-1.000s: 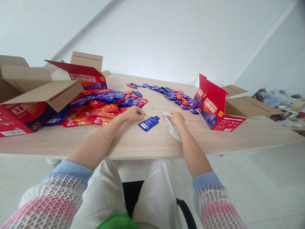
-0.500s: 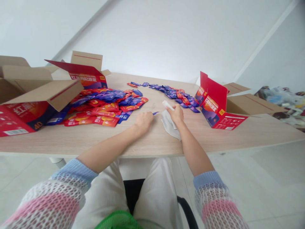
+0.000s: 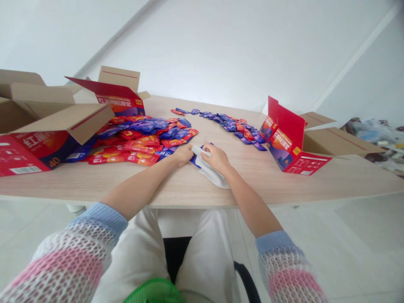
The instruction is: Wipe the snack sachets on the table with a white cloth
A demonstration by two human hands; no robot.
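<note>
My right hand (image 3: pixel 217 159) presses on and pinches a white cloth-like piece (image 3: pixel 210 171) lying on the table. My left hand (image 3: pixel 182 155) rests at the edge of the sachet pile, its fingertips at the cloth's far end. A blue sachet (image 3: pixel 195 161) lies partly under the white piece, with most of it hidden. Just left of my left hand spreads a heap of red sachets (image 3: pixel 139 147) mixed with blue ones (image 3: pixel 151 125). A looser band of blue and red sachets (image 3: pixel 235 124) lies farther back.
Open red printed cartons (image 3: pixel 31 151) (image 3: pixel 284 143) stand at both table ends, with open cardboard boxes (image 3: pixel 331 141) (image 3: pixel 41 97) behind them. The wood-grain table's front edge (image 3: pixel 189 206) runs just before my lap. Mixed plastic items (image 3: pixel 372 134) lie far right.
My hands have come closer together. The white piece has moved left over the blue sachet, which now shows only at its edges.
</note>
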